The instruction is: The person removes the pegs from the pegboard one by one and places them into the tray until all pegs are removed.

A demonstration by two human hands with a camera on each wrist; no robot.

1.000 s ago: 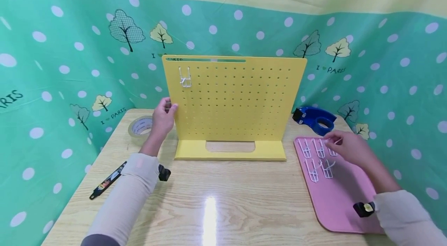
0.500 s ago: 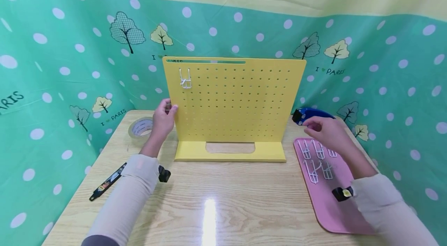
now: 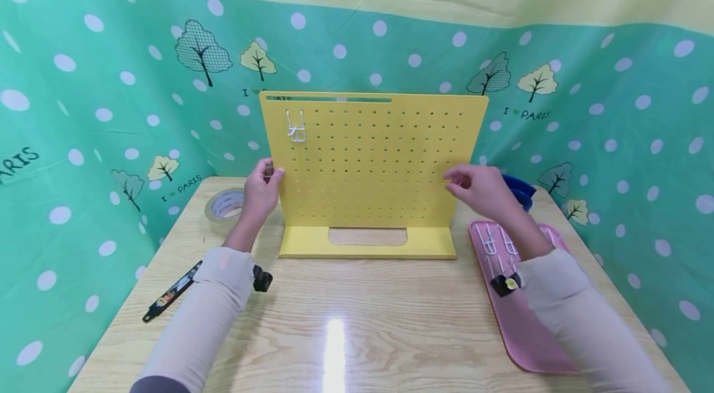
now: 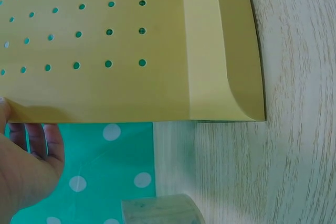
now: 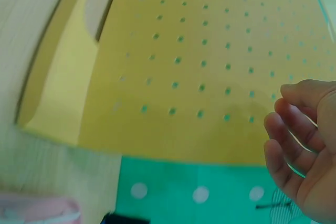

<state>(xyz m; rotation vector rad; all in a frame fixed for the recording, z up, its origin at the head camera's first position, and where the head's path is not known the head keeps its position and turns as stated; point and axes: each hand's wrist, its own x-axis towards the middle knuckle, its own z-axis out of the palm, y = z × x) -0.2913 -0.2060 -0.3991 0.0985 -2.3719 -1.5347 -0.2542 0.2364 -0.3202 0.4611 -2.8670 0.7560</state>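
A yellow pegboard (image 3: 368, 157) stands upright on its base on the table. My left hand (image 3: 262, 188) grips its left edge, thumb in front and fingers behind. White wire hooks (image 3: 297, 126) hang at the board's upper left. In front of the board's right part is my right hand (image 3: 476, 189), its thumb and index fingertips close together and its other fingers loosely curled. No object shows between its fingers in the right wrist view. Several white wire hooks (image 3: 489, 243) lie on the pink tray (image 3: 530, 343), partly hidden by my right arm.
A roll of clear tape (image 3: 225, 205) lies left of the board. Nearer me on that side is a black, slim tool (image 3: 173, 291). A blue tape dispenser (image 3: 519, 188) stands behind the tray, mostly covered by my right hand. A patterned curtain (image 3: 357, 46) hangs behind the table.
My right hand has moved up and left from the hooks on the tray to the board's right side. My left hand keeps its grip on the left edge.
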